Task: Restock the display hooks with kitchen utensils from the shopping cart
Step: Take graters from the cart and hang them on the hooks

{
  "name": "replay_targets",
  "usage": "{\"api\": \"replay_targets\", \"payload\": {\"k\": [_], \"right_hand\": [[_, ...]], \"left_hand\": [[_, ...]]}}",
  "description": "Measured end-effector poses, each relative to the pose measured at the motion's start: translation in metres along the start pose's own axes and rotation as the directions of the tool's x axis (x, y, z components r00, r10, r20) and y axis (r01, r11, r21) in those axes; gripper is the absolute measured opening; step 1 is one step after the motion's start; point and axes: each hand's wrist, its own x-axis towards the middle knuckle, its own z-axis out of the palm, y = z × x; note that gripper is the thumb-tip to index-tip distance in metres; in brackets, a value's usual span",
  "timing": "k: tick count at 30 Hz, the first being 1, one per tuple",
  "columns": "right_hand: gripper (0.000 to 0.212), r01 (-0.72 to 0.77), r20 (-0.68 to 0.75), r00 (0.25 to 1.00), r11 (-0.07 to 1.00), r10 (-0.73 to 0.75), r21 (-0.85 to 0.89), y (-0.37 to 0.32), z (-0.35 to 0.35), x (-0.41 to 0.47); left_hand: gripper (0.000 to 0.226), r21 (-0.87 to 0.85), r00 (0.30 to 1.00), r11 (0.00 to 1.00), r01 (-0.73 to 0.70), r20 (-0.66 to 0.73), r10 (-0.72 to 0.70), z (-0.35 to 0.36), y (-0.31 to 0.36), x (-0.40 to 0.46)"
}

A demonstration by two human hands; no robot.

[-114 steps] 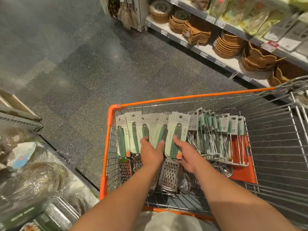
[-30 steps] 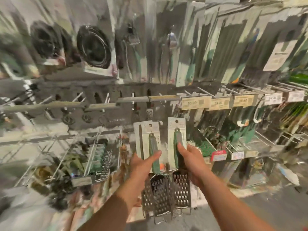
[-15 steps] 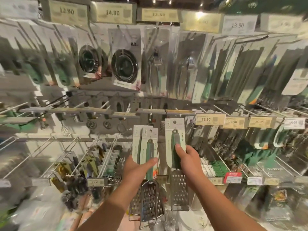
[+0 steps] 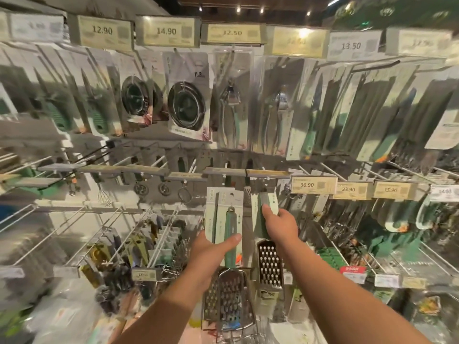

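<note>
I face a wall of display hooks. My left hand (image 4: 211,252) grips a small stack of carded graters (image 4: 229,289) with green handles, their metal blades hanging below my fingers. My right hand (image 4: 280,225) holds a single carded grater (image 4: 269,264) by its green handle, raised so the card top sits just under the middle row of hooks (image 4: 248,173). A grater hangs on the hook behind it (image 4: 247,194). The shopping cart is out of view.
Packaged strainers (image 4: 186,105), tongs and knives hang in the top row under price tags (image 4: 166,31). More tags (image 4: 313,184) line the middle rail on the right. Lower hooks at left hold small utensils (image 4: 139,247). Bare white hook rods (image 4: 159,161) stick out above.
I turned from the cart to the hook wall with graters in both hands. Over the last half second my right hand lifted its grater up toward the middle hooks; the left barely moved.
</note>
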Motion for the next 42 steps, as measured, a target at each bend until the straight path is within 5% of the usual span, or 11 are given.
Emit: {"api": "replay_targets", "payload": {"k": [3,5,10,14,19,24,29,32,38,42], "right_hand": [[0.072,-0.084,0.081,0.993,0.994,0.09,-0.073,-0.019,-0.002,0.006],[0.076,-0.056,0.136,0.989,0.998,0.06,-0.032,-0.026,-0.001,-0.001],[0.03,0.013,0.28,0.958,0.989,-0.054,0.146,-0.025,-0.005,-0.031],[0.024,-0.045,0.426,0.904,0.979,-0.046,0.2,-0.011,-0.004,-0.039],[0.017,-0.054,0.361,0.933,0.981,-0.017,0.184,0.006,-0.002,-0.037],[0.025,-0.049,0.412,0.91,0.973,-0.05,0.225,0.016,0.0,-0.039],[0.017,-0.048,0.44,0.895,0.965,-0.072,0.256,0.02,-0.007,-0.037],[0.015,-0.066,0.397,0.916,0.954,-0.058,0.292,0.024,-0.01,-0.036],[0.015,0.002,0.365,0.924,0.953,-0.118,0.303,0.026,-0.019,-0.034],[0.024,0.13,0.234,0.949,0.94,-0.21,0.316,0.029,-0.026,-0.029]], "left_hand": [[0.065,-0.049,0.998,0.997,0.06,0.029,-0.058,0.0,0.008,-0.002],[0.062,-0.054,0.996,0.995,0.085,0.035,-0.083,0.001,0.009,0.002],[0.04,-0.069,0.994,0.993,0.097,0.063,-0.093,0.006,0.006,0.007],[0.066,-0.126,0.988,0.983,0.13,0.098,-0.118,0.015,0.006,0.002],[0.083,-0.21,0.992,0.971,0.116,0.063,-0.105,0.024,0.002,0.0],[0.124,-0.162,0.999,0.986,0.049,-0.006,-0.051,0.031,-0.019,0.013],[0.053,-0.118,0.999,0.992,0.053,0.017,-0.052,0.034,-0.008,0.004],[0.034,-0.123,0.995,0.987,0.103,0.031,-0.1,0.034,-0.004,0.002],[0.025,-0.108,0.994,0.99,0.092,0.068,-0.085,0.034,0.003,0.002],[0.072,-0.12,0.998,0.992,0.049,0.035,-0.045,0.031,0.001,0.008]]}}
